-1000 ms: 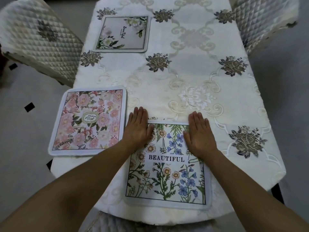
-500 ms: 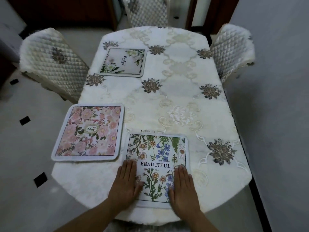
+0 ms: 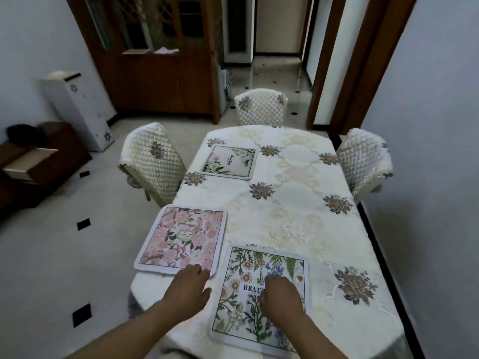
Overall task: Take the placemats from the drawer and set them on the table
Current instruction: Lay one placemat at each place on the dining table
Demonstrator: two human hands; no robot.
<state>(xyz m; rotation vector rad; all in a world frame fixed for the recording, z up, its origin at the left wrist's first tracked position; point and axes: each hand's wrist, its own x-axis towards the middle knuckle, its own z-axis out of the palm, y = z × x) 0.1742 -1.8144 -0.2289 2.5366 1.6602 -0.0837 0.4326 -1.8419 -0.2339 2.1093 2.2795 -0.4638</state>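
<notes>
Three placemats lie flat on the table (image 3: 298, 218), which has a white embroidered cloth. The wildflower mat (image 3: 241, 288) printed "BEAUTIFUL" is at the near edge. A pink floral mat (image 3: 181, 237) lies at the near left and a pale flower mat (image 3: 229, 161) at the far left. My right hand (image 3: 281, 294) hovers over the middle of the wildflower mat with its fingers curled and holds nothing. My left hand (image 3: 188, 286) is over the cloth between the two near mats, fingers loosely apart, empty. An open drawer (image 3: 31, 161) shows in a low brown cabinet at far left.
Three quilted white chairs stand around the table: one on the left (image 3: 153, 161), one at the far end (image 3: 260, 106), one on the right (image 3: 364, 159). A wall (image 3: 427, 151) runs close along the table's right side. A dark wooden cabinet (image 3: 155, 60) stands behind.
Both hands have slid off the mat's far end toward me and lifted. My left hand moved left off the mat. The view has pulled back and tilted up to show the room.
</notes>
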